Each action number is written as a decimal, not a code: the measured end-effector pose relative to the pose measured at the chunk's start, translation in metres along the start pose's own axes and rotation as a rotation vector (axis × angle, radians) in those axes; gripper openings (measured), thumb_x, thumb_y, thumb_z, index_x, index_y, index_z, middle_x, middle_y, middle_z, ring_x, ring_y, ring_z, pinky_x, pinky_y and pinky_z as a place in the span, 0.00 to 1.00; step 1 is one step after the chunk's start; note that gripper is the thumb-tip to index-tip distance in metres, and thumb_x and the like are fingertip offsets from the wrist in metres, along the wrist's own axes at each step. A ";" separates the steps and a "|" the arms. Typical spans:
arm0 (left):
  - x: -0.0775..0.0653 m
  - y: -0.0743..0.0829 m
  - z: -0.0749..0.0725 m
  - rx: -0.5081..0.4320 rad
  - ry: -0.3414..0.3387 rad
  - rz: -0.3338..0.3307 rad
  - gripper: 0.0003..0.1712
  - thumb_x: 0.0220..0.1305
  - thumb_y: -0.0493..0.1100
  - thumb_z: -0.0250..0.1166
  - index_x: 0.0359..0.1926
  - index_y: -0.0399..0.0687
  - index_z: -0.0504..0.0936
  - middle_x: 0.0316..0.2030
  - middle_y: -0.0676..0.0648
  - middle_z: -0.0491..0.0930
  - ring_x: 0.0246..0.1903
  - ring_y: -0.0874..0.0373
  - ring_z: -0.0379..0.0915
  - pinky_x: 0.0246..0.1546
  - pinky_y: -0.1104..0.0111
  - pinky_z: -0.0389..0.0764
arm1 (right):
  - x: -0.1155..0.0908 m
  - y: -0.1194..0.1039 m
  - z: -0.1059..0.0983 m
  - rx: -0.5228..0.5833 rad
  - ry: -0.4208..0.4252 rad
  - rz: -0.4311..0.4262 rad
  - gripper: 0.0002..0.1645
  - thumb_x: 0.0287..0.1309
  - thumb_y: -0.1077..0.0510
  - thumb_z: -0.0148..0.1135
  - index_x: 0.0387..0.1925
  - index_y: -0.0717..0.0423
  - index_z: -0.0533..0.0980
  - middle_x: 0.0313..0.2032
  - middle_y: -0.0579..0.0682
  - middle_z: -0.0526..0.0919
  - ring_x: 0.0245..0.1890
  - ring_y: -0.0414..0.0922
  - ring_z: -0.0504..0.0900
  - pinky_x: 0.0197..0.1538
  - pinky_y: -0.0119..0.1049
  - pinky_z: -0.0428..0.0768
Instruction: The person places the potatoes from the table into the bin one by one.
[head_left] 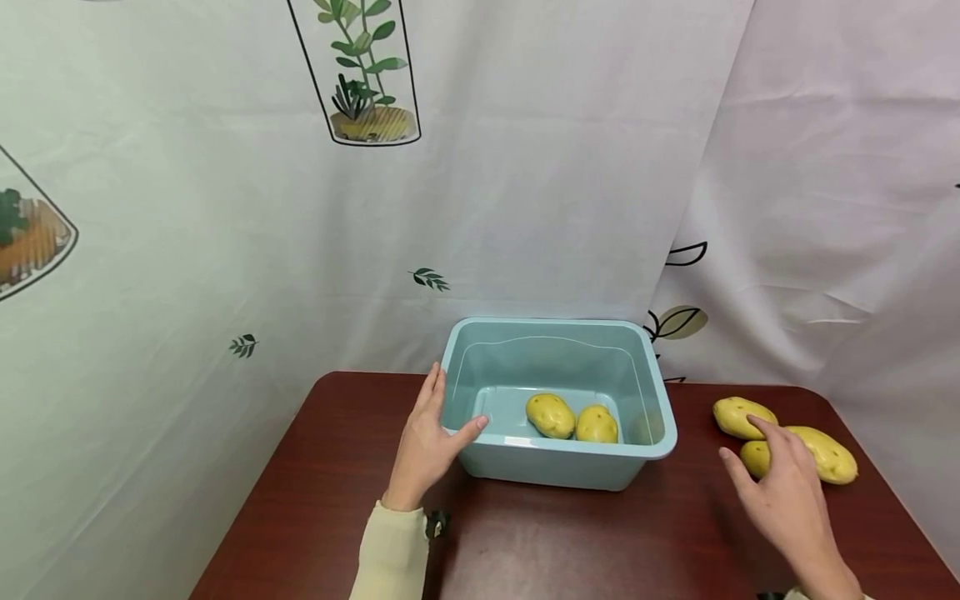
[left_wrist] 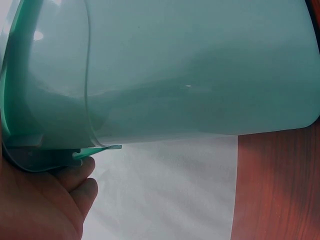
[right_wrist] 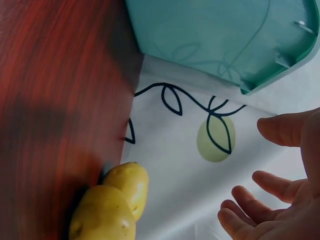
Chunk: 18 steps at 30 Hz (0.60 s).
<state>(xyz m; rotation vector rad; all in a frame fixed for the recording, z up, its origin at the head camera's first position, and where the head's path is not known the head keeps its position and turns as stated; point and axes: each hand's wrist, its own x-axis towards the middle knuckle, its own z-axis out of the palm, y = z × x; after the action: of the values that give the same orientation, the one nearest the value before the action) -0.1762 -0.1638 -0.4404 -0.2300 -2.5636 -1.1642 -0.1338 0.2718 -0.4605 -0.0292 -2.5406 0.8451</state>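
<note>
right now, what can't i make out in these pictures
Head view: rest of the potato between thumb and forefinger; the right hand covers it.
Head view: base of the rightmost potato inside the bin; the front wall hides it.
Right wrist view: rest of the nearer potato; bottom edge cuts it.
Left wrist view: left hand; left edge cuts it.

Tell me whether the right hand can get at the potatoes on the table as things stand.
Probably yes: the right hand hovers close to the potatoes, its fingers loosely spread and holding nothing. No obstacle shows between them; the light blue tub stands to one side.
</note>
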 end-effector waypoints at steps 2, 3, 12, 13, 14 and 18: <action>0.000 0.000 0.000 -0.001 -0.001 0.000 0.60 0.58 0.70 0.68 0.78 0.41 0.53 0.79 0.48 0.48 0.75 0.50 0.51 0.66 0.46 0.65 | 0.000 0.003 0.000 -0.004 -0.002 0.006 0.36 0.63 0.57 0.67 0.66 0.71 0.66 0.58 0.76 0.68 0.58 0.73 0.63 0.58 0.68 0.60; 0.000 0.000 0.000 -0.002 -0.003 -0.001 0.60 0.58 0.70 0.68 0.78 0.41 0.53 0.79 0.49 0.48 0.75 0.50 0.51 0.66 0.46 0.65 | 0.000 0.004 0.000 -0.006 -0.002 0.009 0.36 0.63 0.57 0.67 0.66 0.71 0.66 0.58 0.76 0.68 0.58 0.73 0.63 0.58 0.68 0.60; -0.001 0.000 -0.001 0.000 -0.005 -0.004 0.60 0.58 0.70 0.68 0.78 0.42 0.53 0.79 0.53 0.47 0.75 0.51 0.51 0.66 0.46 0.65 | 0.000 0.017 0.003 -0.010 0.021 -0.001 0.35 0.60 0.59 0.67 0.63 0.73 0.67 0.56 0.76 0.67 0.57 0.74 0.63 0.57 0.67 0.60; -0.001 0.001 -0.001 0.000 -0.005 -0.005 0.60 0.58 0.70 0.68 0.79 0.42 0.53 0.79 0.53 0.47 0.75 0.51 0.51 0.66 0.46 0.65 | 0.000 0.018 0.003 -0.012 0.021 0.000 0.34 0.60 0.59 0.67 0.63 0.73 0.67 0.56 0.77 0.67 0.57 0.74 0.63 0.56 0.67 0.60; -0.001 0.001 -0.001 0.000 -0.006 -0.005 0.60 0.58 0.70 0.67 0.79 0.42 0.53 0.79 0.53 0.47 0.75 0.51 0.51 0.66 0.46 0.65 | 0.000 0.020 0.003 -0.013 0.020 0.001 0.34 0.60 0.59 0.67 0.63 0.73 0.67 0.56 0.77 0.67 0.57 0.74 0.63 0.56 0.67 0.60; -0.001 0.001 -0.001 -0.004 -0.004 -0.006 0.61 0.58 0.71 0.68 0.78 0.42 0.53 0.79 0.53 0.47 0.75 0.51 0.51 0.67 0.46 0.65 | 0.001 0.023 0.003 -0.023 0.006 0.019 0.35 0.62 0.58 0.66 0.63 0.74 0.66 0.57 0.78 0.67 0.57 0.75 0.62 0.57 0.68 0.60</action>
<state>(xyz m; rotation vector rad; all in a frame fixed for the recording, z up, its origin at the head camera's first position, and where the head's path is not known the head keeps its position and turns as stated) -0.1752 -0.1641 -0.4395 -0.2258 -2.5670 -1.1720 -0.1387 0.2892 -0.4753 -0.0638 -2.5479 0.8219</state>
